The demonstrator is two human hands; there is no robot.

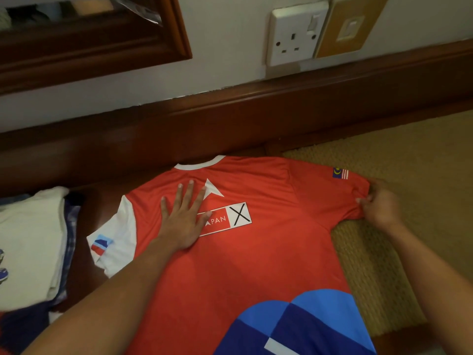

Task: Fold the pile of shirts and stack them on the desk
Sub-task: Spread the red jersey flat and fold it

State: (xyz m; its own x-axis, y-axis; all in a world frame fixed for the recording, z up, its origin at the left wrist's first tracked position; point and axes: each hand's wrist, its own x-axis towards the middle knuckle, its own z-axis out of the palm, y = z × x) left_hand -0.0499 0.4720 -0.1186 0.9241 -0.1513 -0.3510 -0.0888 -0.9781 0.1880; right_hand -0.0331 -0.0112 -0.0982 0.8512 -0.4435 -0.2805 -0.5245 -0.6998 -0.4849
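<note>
At the frame's centre the red short-sleeved jersey (256, 252) lies spread on the dark wooden counter (99, 203). The left hand (183, 221) presses flat on it, and the right hand (378, 206) pinches its sleeve. Pulling hard could drag the body askew.

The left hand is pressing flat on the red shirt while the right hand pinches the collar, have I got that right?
Not quite. The head view shows the left hand flat on the red shirt, but the right hand pinches the end of the sleeve, not the collar, which lies untouched at the far edge.
</note>
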